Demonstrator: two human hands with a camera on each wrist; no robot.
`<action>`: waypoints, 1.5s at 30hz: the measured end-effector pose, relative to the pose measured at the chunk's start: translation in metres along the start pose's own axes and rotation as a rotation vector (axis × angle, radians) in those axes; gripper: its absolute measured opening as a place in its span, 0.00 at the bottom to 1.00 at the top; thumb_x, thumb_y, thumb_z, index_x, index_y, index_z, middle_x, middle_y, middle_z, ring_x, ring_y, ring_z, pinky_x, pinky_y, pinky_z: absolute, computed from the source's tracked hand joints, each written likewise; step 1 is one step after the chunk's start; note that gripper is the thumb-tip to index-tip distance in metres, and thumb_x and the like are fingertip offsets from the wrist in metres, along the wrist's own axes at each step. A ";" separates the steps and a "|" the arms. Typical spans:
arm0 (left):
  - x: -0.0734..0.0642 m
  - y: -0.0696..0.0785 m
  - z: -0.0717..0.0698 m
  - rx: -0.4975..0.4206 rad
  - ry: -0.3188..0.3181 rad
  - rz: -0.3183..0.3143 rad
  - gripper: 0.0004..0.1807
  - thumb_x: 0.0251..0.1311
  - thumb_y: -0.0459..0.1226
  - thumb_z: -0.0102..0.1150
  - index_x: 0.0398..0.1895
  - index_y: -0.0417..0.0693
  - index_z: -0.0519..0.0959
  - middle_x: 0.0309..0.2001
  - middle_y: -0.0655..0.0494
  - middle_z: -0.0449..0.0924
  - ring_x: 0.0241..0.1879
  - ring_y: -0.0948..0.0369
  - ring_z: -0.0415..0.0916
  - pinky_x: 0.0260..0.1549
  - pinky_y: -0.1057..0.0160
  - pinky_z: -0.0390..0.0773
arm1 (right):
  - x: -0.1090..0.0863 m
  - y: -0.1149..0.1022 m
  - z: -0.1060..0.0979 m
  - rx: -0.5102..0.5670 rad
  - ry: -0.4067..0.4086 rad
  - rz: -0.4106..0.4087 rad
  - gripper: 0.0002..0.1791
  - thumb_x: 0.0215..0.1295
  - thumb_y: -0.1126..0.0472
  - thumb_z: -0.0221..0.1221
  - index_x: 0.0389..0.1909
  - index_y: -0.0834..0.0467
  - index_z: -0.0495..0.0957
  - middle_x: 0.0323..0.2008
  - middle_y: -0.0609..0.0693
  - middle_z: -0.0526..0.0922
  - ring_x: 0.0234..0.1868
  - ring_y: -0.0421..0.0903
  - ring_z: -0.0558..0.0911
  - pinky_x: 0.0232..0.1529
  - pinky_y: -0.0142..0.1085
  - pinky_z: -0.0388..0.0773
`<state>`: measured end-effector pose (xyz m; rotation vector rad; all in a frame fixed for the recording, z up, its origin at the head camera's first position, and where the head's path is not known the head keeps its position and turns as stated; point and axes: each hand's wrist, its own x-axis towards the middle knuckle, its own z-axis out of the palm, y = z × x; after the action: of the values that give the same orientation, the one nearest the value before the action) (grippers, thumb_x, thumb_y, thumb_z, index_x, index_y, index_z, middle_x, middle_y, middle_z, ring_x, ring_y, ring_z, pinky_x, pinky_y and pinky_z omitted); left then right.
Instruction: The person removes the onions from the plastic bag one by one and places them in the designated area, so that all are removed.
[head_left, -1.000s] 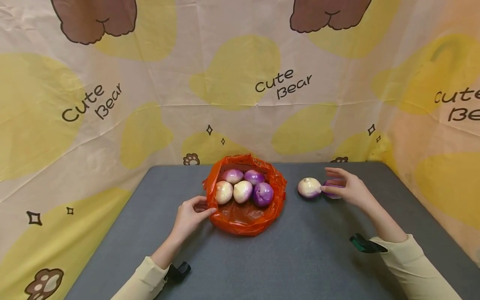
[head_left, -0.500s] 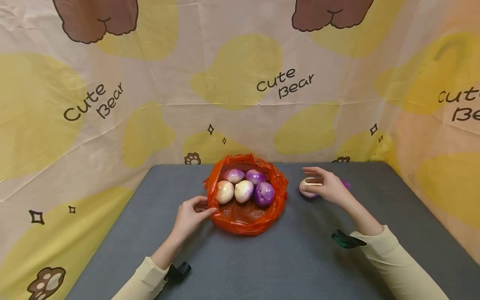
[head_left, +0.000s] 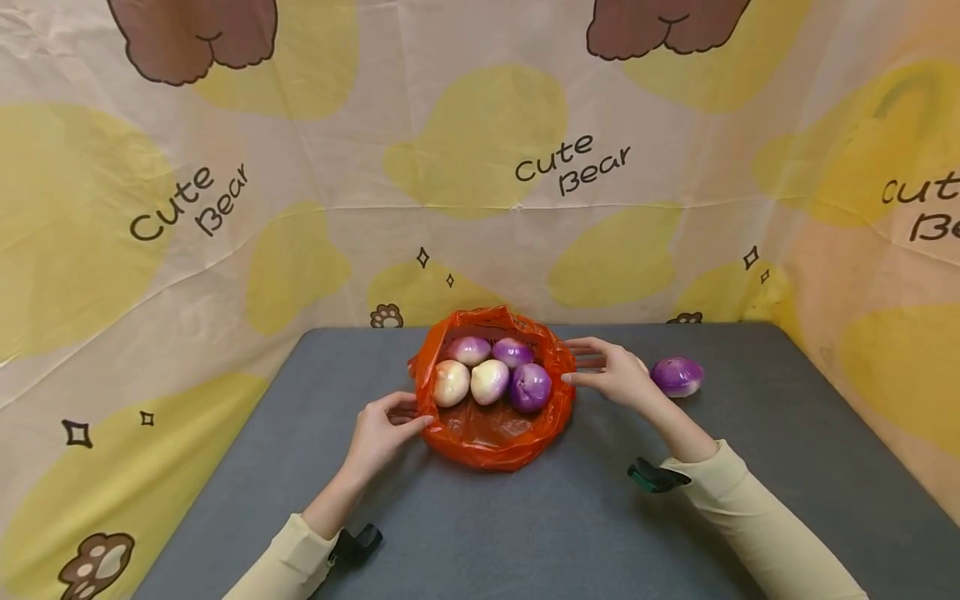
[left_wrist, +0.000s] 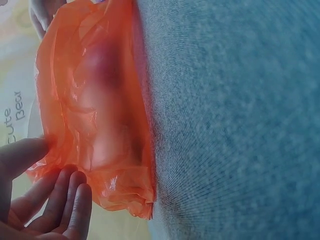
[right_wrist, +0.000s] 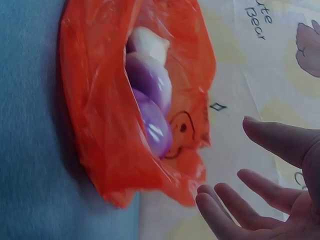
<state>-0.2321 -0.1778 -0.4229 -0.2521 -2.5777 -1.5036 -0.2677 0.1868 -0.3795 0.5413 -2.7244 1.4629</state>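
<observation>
An orange-red plastic bag stands with its mouth open toward me. Inside lie several glossy round vegetables, purple and cream, like onions or turnips. My left hand pinches the bag's left rim between thumb and fingers; the left wrist view shows the thumb against the plastic. At the bag's right rim is my right hand, its fingers spread, holding nothing in the right wrist view. To its right lies a purple-and-white vegetable on the table. Another pale one is mostly hidden behind the right hand.
The grey table ends at a cloth backdrop printed with bears and lettering, which also hangs along both sides. Dark wrist devices are strapped to both forearms, the left one low over the table.
My right hand has moved left from the loose vegetables to the bag's right rim, uncovering the purple one. The left hand and bag have stayed in place.
</observation>
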 end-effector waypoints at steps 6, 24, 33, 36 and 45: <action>0.004 -0.015 0.002 -0.003 -0.003 0.027 0.18 0.48 0.43 0.72 0.41 0.46 0.83 0.40 0.50 0.85 0.36 0.60 0.83 0.36 0.70 0.80 | 0.008 -0.002 0.017 0.046 -0.024 -0.038 0.31 0.58 0.59 0.66 0.60 0.66 0.70 0.54 0.67 0.77 0.53 0.63 0.78 0.48 0.49 0.79; 0.005 -0.015 0.003 0.001 -0.005 0.015 0.16 0.49 0.39 0.72 0.41 0.44 0.83 0.39 0.49 0.85 0.36 0.58 0.82 0.37 0.69 0.80 | 0.027 0.009 0.048 -0.115 0.003 0.034 0.29 0.54 0.55 0.69 0.57 0.59 0.75 0.53 0.61 0.80 0.54 0.58 0.79 0.53 0.51 0.76; 0.004 -0.017 0.002 -0.019 -0.001 0.035 0.16 0.47 0.42 0.73 0.40 0.47 0.83 0.38 0.51 0.85 0.35 0.59 0.83 0.36 0.70 0.80 | 0.027 0.017 0.056 -0.150 0.013 0.036 0.30 0.52 0.52 0.70 0.56 0.57 0.75 0.52 0.59 0.81 0.53 0.57 0.79 0.53 0.50 0.76; 0.003 -0.011 0.001 -0.013 -0.005 0.018 0.16 0.48 0.40 0.72 0.40 0.45 0.83 0.38 0.49 0.85 0.36 0.57 0.83 0.36 0.70 0.80 | 0.027 0.019 0.058 -0.165 0.013 0.037 0.31 0.51 0.52 0.70 0.56 0.57 0.75 0.52 0.58 0.80 0.53 0.58 0.79 0.52 0.49 0.77; 0.001 -0.007 0.001 -0.009 -0.006 -0.004 0.16 0.49 0.37 0.71 0.41 0.42 0.83 0.39 0.47 0.85 0.36 0.56 0.83 0.36 0.70 0.80 | 0.030 0.024 0.065 -0.188 -0.006 0.029 0.34 0.50 0.52 0.71 0.59 0.58 0.73 0.54 0.61 0.78 0.53 0.58 0.79 0.52 0.49 0.77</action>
<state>-0.2343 -0.1804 -0.4286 -0.2533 -2.5781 -1.5191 -0.2928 0.1375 -0.4304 0.5015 -2.8449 1.1933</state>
